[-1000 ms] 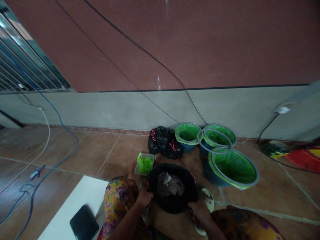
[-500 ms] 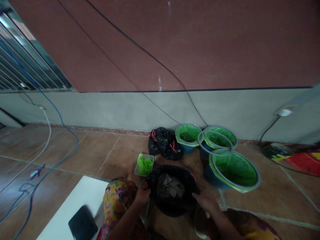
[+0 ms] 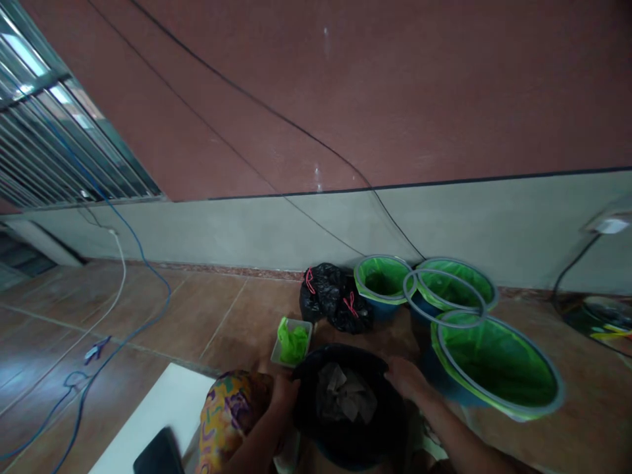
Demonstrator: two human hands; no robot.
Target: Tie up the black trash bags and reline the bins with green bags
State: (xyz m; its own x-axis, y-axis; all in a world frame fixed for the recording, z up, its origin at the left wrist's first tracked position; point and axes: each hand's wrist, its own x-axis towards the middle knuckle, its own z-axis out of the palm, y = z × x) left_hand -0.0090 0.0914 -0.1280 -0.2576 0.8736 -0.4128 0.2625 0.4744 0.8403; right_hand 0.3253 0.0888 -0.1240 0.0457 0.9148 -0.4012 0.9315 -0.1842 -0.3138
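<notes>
Between my knees stands a bin lined with a black trash bag (image 3: 306, 415), with crumpled greyish waste (image 3: 345, 394) inside. My left hand (image 3: 286, 390) is closed on the bag's edge at the left of the rim. At the far right of the rim, my right hand (image 3: 401, 376) pinches the bag's edge. Both sets of fingertips are partly hidden in the dark folds. Just beyond my left hand, a small clear tray (image 3: 276, 357) holds bright green plastic bags (image 3: 293, 341). Two tied black bags (image 3: 326, 293) with red drawstrings lie farther off, by the wall.
Three blue bins with green liners, a small one (image 3: 382, 280), another (image 3: 451, 280) and a large one (image 3: 498, 362), stand at the right. A loose grey ring (image 3: 444, 322) rests across two of them. At left are a white board (image 3: 162, 401), a dark phone-like object (image 3: 158, 453) and a blue cable (image 3: 141, 328).
My right hand has moved from the near right side of the bag to the far right of its rim. The red drawstring there no longer shows. The view has shifted slightly.
</notes>
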